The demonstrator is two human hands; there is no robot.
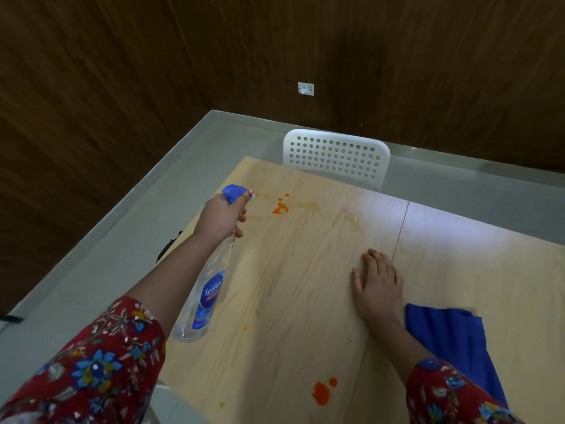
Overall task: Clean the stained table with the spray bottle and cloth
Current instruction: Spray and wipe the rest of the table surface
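Our left hand (221,217) grips the clear plastic spray bottle with its blue trigger head (204,289), aiming at orange stains (280,207) on the pale wooden table (305,286). Our right hand (377,286) lies flat, seemingly for support, beside the folded blue cloth (452,341), which waits for wiping.

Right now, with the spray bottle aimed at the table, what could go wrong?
Spray from the clear plastic spray bottle with the blue nozzle, gripped by the left hand, may overshoot the far orange stain onto the white perforated chair. The near orange stain lies close to the red floral sleeve, which could smear it. The blue cloth lies unheld beside the flat right hand, so liquid may spread before wiping.
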